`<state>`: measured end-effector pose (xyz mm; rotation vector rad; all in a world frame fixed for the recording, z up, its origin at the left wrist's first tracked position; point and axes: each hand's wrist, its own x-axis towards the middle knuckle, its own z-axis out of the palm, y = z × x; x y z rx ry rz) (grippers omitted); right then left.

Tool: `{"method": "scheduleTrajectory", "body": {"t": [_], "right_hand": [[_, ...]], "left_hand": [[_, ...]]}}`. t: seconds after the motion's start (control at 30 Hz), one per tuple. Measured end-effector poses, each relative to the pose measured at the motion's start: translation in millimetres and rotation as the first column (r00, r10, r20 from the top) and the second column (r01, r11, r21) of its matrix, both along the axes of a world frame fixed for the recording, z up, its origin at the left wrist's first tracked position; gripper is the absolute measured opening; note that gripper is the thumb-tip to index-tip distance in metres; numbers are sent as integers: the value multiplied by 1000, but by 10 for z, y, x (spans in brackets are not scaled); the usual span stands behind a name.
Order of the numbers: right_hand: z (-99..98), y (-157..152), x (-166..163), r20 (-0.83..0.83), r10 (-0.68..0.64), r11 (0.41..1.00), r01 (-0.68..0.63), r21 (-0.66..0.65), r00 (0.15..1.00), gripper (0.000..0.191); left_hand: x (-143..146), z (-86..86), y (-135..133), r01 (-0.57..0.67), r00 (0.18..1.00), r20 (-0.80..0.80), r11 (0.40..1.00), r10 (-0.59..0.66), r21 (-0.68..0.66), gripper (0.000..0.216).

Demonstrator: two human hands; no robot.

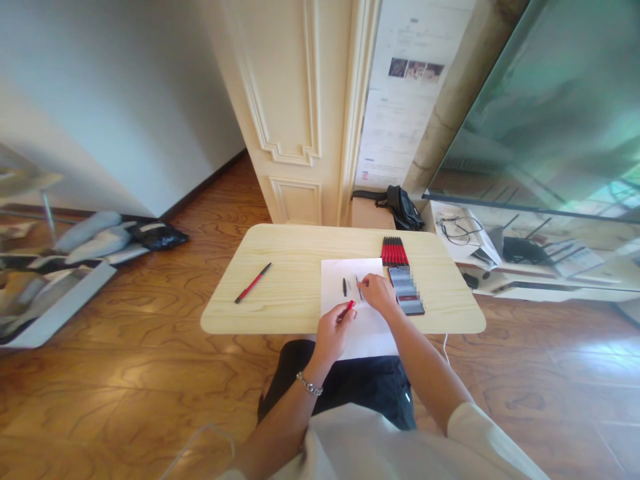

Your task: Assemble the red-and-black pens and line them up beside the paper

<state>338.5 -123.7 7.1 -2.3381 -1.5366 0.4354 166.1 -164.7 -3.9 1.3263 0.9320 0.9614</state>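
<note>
My left hand (332, 333) is closed around a red pen barrel (351, 305), its end showing above the fingers. My right hand (379, 292) pinches a thin dark pen refill (358, 285) over the white paper (330, 273). Between the hands, a black pen piece (345, 287) lies on the sheet, and a small thin part beside it looks like a spring (349, 285). Just right of my right hand is a phone (413, 305) with its screen lit. Behind the phone, several red and black pens (395, 251) lie side by side in a row.
A single red and black pen (253, 283) lies at the left of the light wooden table (290, 247). Beyond the table stand a cream panelled door (293, 100) and a black bag (403, 207). A low white cabinet with cables and a router (525, 250) is at the right.
</note>
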Motion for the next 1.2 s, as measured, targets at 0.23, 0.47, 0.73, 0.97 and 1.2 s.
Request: {"method": "scheduleTrajectory", "body": {"t": [0.23, 0.47, 0.73, 0.97, 1.2], "right_hand": [[-92, 80, -110, 138, 26, 997, -15, -80, 990, 25], [-12, -18, -5, -369, 30, 981, 44, 190, 929, 22], [310, -317, -184, -847, 318, 837, 293, 463, 427, 27], [200, -339, -249, -849, 301, 851, 278, 445, 435, 26], [31, -463, -299, -756, 263, 910, 107, 401, 600, 26]], "left_hand": [[-23, -40, 20, -19, 1000, 6, 1000, 19, -13, 39], [-27, -35, 16, -27, 998, 50, 999, 28, -32, 42], [27, -67, 0, 1, 1000, 9, 1000, -1, 13, 37], [4, -29, -24, 31, 1000, -1, 999, -31, 29, 37], [3, -53, -2, 54, 999, -6, 998, -54, 39, 38]]}}
